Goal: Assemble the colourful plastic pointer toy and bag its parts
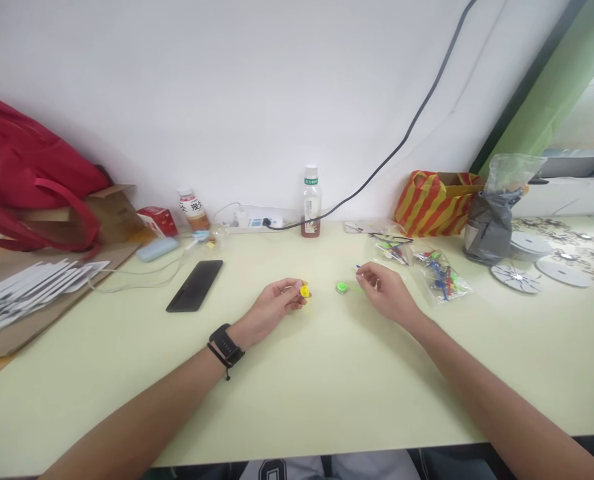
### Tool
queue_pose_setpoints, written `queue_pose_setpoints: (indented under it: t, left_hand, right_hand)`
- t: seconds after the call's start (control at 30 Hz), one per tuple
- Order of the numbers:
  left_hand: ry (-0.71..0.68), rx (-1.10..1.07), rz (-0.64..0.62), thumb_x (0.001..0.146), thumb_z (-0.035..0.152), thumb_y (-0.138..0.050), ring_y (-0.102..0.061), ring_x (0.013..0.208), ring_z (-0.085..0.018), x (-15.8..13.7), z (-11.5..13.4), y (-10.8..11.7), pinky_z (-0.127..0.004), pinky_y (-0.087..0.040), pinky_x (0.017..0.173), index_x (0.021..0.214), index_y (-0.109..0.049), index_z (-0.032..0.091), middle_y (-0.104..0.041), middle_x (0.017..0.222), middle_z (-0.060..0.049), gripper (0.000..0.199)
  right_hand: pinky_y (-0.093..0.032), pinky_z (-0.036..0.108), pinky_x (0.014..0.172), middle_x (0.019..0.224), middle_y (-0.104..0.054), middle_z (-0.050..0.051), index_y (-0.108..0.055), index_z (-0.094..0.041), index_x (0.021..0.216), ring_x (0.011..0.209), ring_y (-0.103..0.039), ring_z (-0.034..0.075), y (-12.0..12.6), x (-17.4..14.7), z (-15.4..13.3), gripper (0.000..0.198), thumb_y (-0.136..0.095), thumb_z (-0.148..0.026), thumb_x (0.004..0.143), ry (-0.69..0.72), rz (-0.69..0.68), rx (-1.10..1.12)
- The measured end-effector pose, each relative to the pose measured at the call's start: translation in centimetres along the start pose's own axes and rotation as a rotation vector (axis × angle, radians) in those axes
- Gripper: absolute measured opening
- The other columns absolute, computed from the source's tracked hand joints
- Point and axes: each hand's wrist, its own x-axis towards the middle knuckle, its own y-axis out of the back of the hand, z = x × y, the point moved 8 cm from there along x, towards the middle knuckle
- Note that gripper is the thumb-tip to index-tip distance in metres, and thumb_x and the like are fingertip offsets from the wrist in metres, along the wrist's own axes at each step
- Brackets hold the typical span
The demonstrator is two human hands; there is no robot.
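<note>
Pale yellow-green tabletop (327, 373) runs up to a white wall, and both forearms reach in from the near edge toward its middle.

The left hand (271, 308) rests on its side on the surface, palm turned toward the right, wrist wearing a dark watch (225, 345). Thumb and fingertips are pressed together on a small yellow wheel (305, 291), which stands just off the surface at the fingertips; which way its flat face is turned is too small to tell.

The right hand (387, 291) lies opposite, fingers curled and pointing toward the left hand. Thumb and forefinger pinch a thin blue stick (359, 268), only a short end of which shows, above the knuckles and pointing to the far left. Just beside those fingertips a small green wheel (342, 287) lies on the tabletop between the two hands, a thin green stem running from it toward the right hand; whether the fingers touch it I cannot tell.

A clear bag of coloured parts (441, 280) lies near the right hand, toward the right edge. A black phone (195, 285) lies left of the left hand, and a bottle (311, 202) stands at the far edge.
</note>
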Motion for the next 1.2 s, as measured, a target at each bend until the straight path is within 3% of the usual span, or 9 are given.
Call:
queue_pose_setpoints:
  t: [0.17,0.23,0.37,1.2]
  left_hand:
    - [0.008,-0.013,-0.003,0.086,0.038,-0.081,-0.068,0.091,-0.017,0.0,-0.1,-0.1,-0.032,-0.050,0.091,0.104,-0.072,0.014,-0.074,0.106,-0.011,0.030]
    - [0.017,-0.015,0.001,0.086,0.037,-0.081,-0.069,0.093,-0.017,0.0,-0.1,-0.1,-0.032,-0.050,0.092,0.104,-0.072,0.015,-0.074,0.108,-0.011,0.030]
    - [0.030,-0.019,0.016,0.086,0.037,-0.082,-0.070,0.093,-0.018,-0.1,-0.2,0.0,-0.034,-0.051,0.093,0.108,-0.072,0.016,-0.076,0.106,-0.011,0.032]
    - [0.036,-0.049,-0.015,0.087,0.030,-0.079,-0.071,0.096,-0.019,-0.2,0.2,-0.5,-0.035,-0.051,0.095,0.104,-0.075,0.015,-0.075,0.115,-0.013,0.023]
  right_hand:
    - [-0.051,0.041,0.092,0.116,-0.068,0.010,-0.062,-0.027,0.130,0.111,-0.063,0.028,-1.9,-1.0,-0.8,0.034,-0.054,-0.028,0.097,0.135,-0.148,-0.215]
    - [-0.050,0.043,0.096,0.122,-0.066,0.010,-0.058,-0.028,0.138,0.117,-0.060,0.029,-2.7,-1.4,-1.2,0.042,-0.053,-0.026,0.097,0.175,-0.212,-0.240]
    - [-0.050,0.045,0.099,0.124,-0.064,0.011,-0.059,-0.026,0.136,0.116,-0.060,0.029,-3.3,-1.7,-1.5,0.040,-0.053,-0.024,0.097,0.193,-0.277,-0.247]
    - [-0.050,0.043,0.096,0.117,-0.067,0.011,-0.062,-0.024,0.132,0.113,-0.063,0.029,-3.2,-1.7,-2.1,0.037,-0.054,-0.022,0.096,0.173,-0.308,-0.229]
